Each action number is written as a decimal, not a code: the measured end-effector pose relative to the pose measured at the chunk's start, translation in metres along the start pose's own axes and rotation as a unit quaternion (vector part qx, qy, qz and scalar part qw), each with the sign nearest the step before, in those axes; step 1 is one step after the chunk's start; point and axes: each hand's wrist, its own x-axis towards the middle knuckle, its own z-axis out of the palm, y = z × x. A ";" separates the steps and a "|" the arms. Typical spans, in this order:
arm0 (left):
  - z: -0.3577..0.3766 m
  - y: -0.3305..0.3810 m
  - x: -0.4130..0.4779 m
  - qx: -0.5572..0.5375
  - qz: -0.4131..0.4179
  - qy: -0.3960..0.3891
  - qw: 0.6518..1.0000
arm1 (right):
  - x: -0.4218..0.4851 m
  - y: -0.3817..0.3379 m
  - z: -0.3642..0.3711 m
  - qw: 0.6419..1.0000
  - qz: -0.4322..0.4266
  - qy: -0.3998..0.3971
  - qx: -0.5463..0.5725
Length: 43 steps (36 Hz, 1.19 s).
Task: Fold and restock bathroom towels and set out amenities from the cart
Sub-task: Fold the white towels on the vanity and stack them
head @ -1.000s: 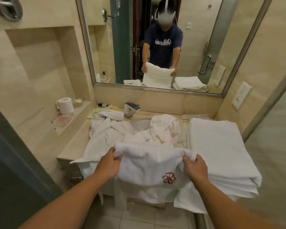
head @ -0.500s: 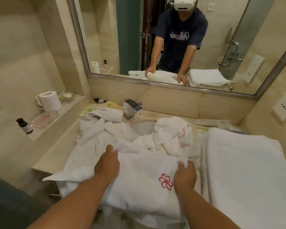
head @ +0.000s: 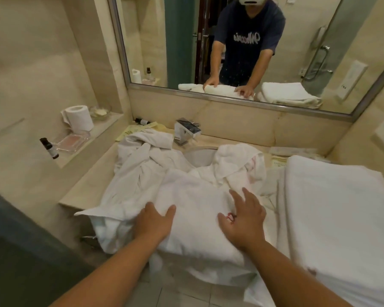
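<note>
Left hand: we find the left hand [head: 152,222] palm down on the folded towel [head: 193,207], fingers straight and together, thumb spread toward the middle; it grips nothing.
Right hand: the right hand [head: 244,220] lies flat on the same towel, fingers fanned and pointing away from the body; it presses and does not grasp.
Forearms: both are bare and reach in from the lower edge, converging on the towel.
Folded towel: white, at the front edge of the counter [head: 87,187] with its lower part hanging over the front, between the two hands; a red embroidered mark [head: 230,216] shows partly beneath the right thumb.
Crumpled towels: the crumpled towels [head: 146,165] are heaped behind and to the left of the folded one, touching it.
Basin: the basin [head: 200,156] is mostly covered by loose towelling; we see only a bare portion of its wall below the tap [head: 186,131].
Stack of folded towels: the stack of folded towels [head: 333,207] sits just beside the right hand, on the right of the counter.
Clear tray: on the side ledge [head: 106,125], the clear tray [head: 72,140] holds something pinkish; we cannot tell what.
Glass dish: the glass dish [head: 100,111], behind the toilet roll [head: 79,117], holds something pale and indistinct.
Bottles: a small dark bottle [head: 49,148] stands upright near the tray; a second bottle [head: 142,121] lies on its side at the back wall, beside yellow paper [head: 138,129].
Mirror: the mirror [head: 231,52] shows both hands flat on the towel.
</note>
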 end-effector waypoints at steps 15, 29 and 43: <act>-0.069 0.036 -0.005 -0.189 0.018 -0.284 0.940 | 0.066 -0.047 -0.027 0.959 -0.006 -0.249 0.138; -0.177 0.210 0.017 0.003 0.303 -0.425 0.853 | 0.146 -0.057 -0.187 0.777 0.006 -0.490 0.394; -0.191 0.335 0.036 0.022 0.434 -0.259 0.863 | 0.110 -0.043 -0.271 0.758 0.180 -0.194 0.596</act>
